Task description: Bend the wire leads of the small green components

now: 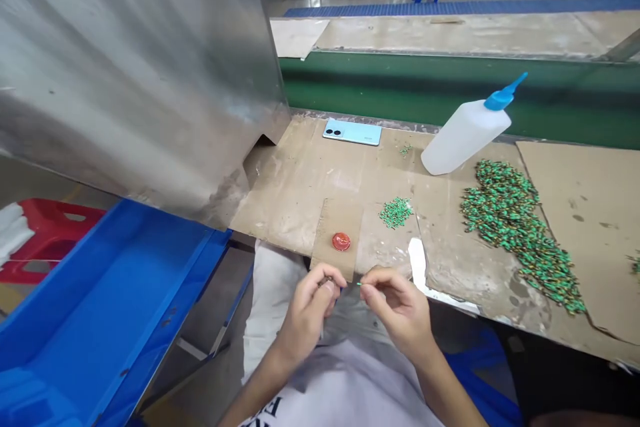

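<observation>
Between the thumb and forefinger of my right hand (pixel 397 307) is a tiny green piece (pixel 359 283), too small to name closely. My left hand (pixel 313 300) is curled beside it, fingertips pinched together; what they hold, if anything, does not show clearly. Both hands are just off the near edge of the cardboard-covered bench. Ahead of them, a small red round dish (pixel 341 241) sits on a cardboard strip (pixel 330 220). A small heap of green pieces (pixel 396 213) lies past it to the right, and a much larger pile of green-and-dark pieces (pixel 520 233) spreads farther right.
A white squeeze bottle (pixel 465 137) with a blue nozzle stands behind the piles. A light-blue phone (pixel 352 132) lies at the back. To the left rises a metal panel (pixel 150 67), with a blue bin (pixel 110 300) below. Beyond the bench runs a green belt (pixel 400 87).
</observation>
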Available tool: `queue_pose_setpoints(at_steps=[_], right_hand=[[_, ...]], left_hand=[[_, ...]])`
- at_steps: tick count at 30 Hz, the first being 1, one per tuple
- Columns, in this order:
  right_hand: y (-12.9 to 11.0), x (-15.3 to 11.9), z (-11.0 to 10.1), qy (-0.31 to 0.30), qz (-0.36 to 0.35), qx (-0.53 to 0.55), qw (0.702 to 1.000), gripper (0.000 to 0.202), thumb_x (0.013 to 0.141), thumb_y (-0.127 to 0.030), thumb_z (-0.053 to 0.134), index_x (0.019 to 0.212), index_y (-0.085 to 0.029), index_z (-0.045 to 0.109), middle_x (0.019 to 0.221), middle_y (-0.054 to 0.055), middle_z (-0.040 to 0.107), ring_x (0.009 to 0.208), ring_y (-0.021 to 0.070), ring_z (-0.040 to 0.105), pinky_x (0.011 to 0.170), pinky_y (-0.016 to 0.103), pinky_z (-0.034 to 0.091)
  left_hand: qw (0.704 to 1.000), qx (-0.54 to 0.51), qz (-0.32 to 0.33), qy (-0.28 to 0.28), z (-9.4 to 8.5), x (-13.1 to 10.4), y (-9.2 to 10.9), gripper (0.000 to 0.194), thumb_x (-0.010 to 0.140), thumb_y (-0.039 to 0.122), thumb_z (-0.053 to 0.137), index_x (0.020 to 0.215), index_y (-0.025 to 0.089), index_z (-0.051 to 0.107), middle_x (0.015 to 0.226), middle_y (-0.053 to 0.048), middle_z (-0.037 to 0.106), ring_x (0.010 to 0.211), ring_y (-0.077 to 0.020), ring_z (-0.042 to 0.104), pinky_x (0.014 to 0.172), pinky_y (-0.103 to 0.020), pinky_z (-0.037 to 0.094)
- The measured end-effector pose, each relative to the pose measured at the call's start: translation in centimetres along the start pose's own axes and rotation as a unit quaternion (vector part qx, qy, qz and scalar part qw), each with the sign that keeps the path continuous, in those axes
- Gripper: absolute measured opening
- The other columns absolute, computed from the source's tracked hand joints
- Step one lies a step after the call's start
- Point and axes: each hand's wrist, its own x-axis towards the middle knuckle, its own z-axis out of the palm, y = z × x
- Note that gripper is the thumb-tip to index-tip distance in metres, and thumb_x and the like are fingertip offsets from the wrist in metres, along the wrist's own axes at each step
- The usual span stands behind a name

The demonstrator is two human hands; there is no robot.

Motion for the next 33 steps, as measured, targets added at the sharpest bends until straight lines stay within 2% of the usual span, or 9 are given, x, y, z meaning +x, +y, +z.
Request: queue_pose_setpoints(at_steps=[4,7,10,14,19,22,25,28,33], right_hand=[[-0.1,0.7,0.5,-0.041,-0.068,-0.056,0.995,0.012,0.100,-0.014,0.067,0.096,-0.025,0.071,0.077,-0.003,0.073,0.061,0.0110,0.065,0.059,0.018,0.054],[0.2,1.4,0.4,-0.078,-0.104,-0.096,0.987,0.013,0.102,-0.011,0.064,0.100,-0.024,0.067,0.077,-0.003,0.070,0.062,0.0116,0.065,0.058,0.019,0.053],[0.4,2.1,-0.2,-0.126,-0.143,-0.151,0.970,0.014,0.105,-0.010,0.061,0.105,-0.023,0.065,0.079,-0.001,0.069,0.066,0.0138,0.065,0.060,0.023,0.053],[0.5,2.7,-1.2,-0.169,-0.189,-0.211,0.944,0.014,0.106,-0.008,0.060,0.110,-0.021,0.062,0.085,0.002,0.073,0.071,0.0156,0.067,0.067,0.027,0.054],[0.3,3.7,-1.5,-0.173,-0.197,-0.246,0.933,0.011,0.107,-0.011,0.062,0.110,-0.022,0.061,0.084,0.001,0.073,0.068,0.0147,0.066,0.066,0.027,0.053],[0.2,4.4,-1.3,-0.158,-0.184,-0.242,0.939,0.011,0.107,-0.012,0.060,0.107,-0.023,0.061,0.079,-0.001,0.069,0.062,0.0133,0.061,0.058,0.026,0.048],[0.7,4.9,-0.9,-0.101,-0.111,-0.217,0.965,0.012,0.106,-0.012,0.059,0.106,-0.024,0.063,0.077,-0.002,0.066,0.058,0.0113,0.056,0.052,0.023,0.044],[1.6,5.0,-0.5,-0.053,-0.035,-0.189,0.980,0.010,0.106,-0.016,0.061,0.105,-0.024,0.066,0.071,-0.005,0.060,0.051,0.0099,0.051,0.046,0.022,0.040],[2.9,4.5,-0.1,-0.030,-0.015,-0.183,0.983,0.007,0.103,-0.018,0.065,0.102,-0.023,0.068,0.064,-0.007,0.056,0.047,0.0090,0.047,0.043,0.021,0.036]], left_hand=[[0.988,0.152,0.028,-0.011,-0.1,0.1,0.8,0.028,0.105,0.044,0.059,0.103,0.018,0.068,0.079,0.001,0.056,0.067,-0.0140,0.048,0.062,-0.026,0.038],[0.977,0.206,0.043,-0.037,-0.7,0.6,1.3,0.030,0.109,0.044,0.054,0.104,0.018,0.069,0.075,0.001,0.060,0.066,-0.0149,0.053,0.062,-0.027,0.040],[0.959,0.261,0.097,-0.057,-1.2,1.2,1.5,0.030,0.113,0.035,0.049,0.100,0.018,0.069,0.081,-0.001,0.069,0.072,-0.0151,0.063,0.068,-0.026,0.044],[0.943,0.290,0.150,-0.066,-1.5,1.8,1.8,0.025,0.111,0.026,0.050,0.101,0.017,0.071,0.082,-0.001,0.073,0.070,-0.0143,0.067,0.067,-0.025,0.046],[0.942,0.287,0.164,-0.058,-1.4,2.5,2.5,0.023,0.109,0.023,0.053,0.102,0.017,0.073,0.084,-0.002,0.076,0.072,-0.0148,0.071,0.068,-0.024,0.049],[0.952,0.270,0.143,-0.027,-1.6,2.6,2.7,0.021,0.109,0.025,0.054,0.104,0.019,0.074,0.088,-0.002,0.078,0.075,-0.0149,0.072,0.070,-0.024,0.051],[0.956,0.264,0.125,0.042,-2.6,2.6,2.4,0.021,0.110,0.026,0.053,0.112,0.020,0.073,0.090,-0.001,0.076,0.068,-0.0136,0.065,0.063,-0.025,0.047],[0.954,0.257,0.122,0.091,-4.0,2.5,1.7,0.024,0.111,0.024,0.048,0.118,0.021,0.071,0.091,-0.002,0.072,0.069,-0.0139,0.059,0.065,-0.026,0.046],[0.984,0.097,0.068,0.134,-5.2,2.9,0.7,0.025,0.112,0.037,0.055,0.125,0.021,0.069,0.084,-0.001,0.066,0.075,-0.0152,0.056,0.066,-0.026,0.043]])
